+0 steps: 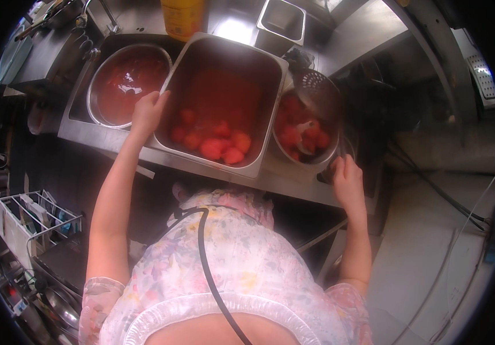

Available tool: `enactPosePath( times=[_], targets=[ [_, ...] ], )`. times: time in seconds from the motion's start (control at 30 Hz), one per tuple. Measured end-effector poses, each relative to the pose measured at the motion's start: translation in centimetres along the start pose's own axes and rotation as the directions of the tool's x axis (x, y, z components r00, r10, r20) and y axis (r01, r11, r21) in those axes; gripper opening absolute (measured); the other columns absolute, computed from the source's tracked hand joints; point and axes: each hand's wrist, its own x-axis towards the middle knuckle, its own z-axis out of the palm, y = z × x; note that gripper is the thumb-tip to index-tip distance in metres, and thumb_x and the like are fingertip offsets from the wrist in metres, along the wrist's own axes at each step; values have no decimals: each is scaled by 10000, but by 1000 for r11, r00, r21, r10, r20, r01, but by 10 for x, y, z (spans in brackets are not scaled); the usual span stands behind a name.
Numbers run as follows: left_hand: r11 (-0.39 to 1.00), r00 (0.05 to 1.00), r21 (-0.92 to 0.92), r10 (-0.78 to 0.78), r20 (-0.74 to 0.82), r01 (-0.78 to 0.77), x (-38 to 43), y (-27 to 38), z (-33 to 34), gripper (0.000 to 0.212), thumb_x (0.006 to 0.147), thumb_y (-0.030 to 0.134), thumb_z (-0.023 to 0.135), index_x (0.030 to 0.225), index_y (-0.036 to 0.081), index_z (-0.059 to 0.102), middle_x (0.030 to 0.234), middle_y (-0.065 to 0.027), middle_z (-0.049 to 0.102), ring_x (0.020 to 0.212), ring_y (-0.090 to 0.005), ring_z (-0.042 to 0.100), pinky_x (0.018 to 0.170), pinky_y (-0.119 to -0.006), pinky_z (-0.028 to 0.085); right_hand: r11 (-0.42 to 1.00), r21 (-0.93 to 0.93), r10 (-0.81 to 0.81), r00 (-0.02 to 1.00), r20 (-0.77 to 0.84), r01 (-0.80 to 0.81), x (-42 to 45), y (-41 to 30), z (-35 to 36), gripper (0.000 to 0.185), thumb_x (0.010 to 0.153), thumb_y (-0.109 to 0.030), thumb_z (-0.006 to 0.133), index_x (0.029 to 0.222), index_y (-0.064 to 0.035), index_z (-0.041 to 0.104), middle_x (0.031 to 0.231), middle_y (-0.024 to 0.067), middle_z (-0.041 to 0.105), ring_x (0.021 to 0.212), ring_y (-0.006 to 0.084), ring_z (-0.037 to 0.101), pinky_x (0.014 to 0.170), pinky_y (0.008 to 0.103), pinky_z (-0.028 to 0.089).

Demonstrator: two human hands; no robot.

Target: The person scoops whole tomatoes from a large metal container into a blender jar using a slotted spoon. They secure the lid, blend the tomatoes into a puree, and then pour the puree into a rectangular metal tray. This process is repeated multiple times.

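My left hand [147, 113] grips the left rim of a deep rectangular steel pan [269, 125], thumb along the edge. Red rounded pieces of food [219, 144], possibly peeled tomatoes, lie at its near end below a hazy red interior. My right hand [347, 176] is closed around the handle of a perforated skimmer [315, 88]. The skimmer's bowl is tilted over the far edge of a round steel pot [328, 156]. More red pieces [290, 134] fill this pot, with a pale curved object [304, 136] among them that I cannot identify.
Left of the pan, a round steel bowl [93, 110] of red liquid sits in a sink beside a faucet [113, 26]. Behind stand a yellow container [182, 19] and a smaller steel pan [269, 41]. A white wire rack [36, 228] is at lower left; cables [437, 189] run right.
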Motion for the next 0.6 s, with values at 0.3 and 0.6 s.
enactPosePath(
  times=[0.3, 0.6],
  targets=[
    [999, 1000, 33, 4, -21, -3, -1, -2, -3, 413, 864, 364, 514, 702, -16, 517, 644, -185, 517, 607, -328, 481, 586, -393, 374, 859, 371, 149, 867, 476, -352, 48, -70, 2, 271, 921, -228, 392, 835, -1, 513, 552, 75, 475, 419, 139, 472, 429, 291, 376],
    [1000, 1000, 14, 23, -12, -23, 2, -4, 3, 413, 865, 367, 510, 705, -14, 519, 659, -193, 519, 625, -338, 490, 592, -398, 374, 968, -127, 15, 455, 890, 218, 168, -114, 80, 392, 912, -284, 405, 814, 32, 615, 575, 117, 580, 504, 226, 573, 505, 354, 467]
  ],
)
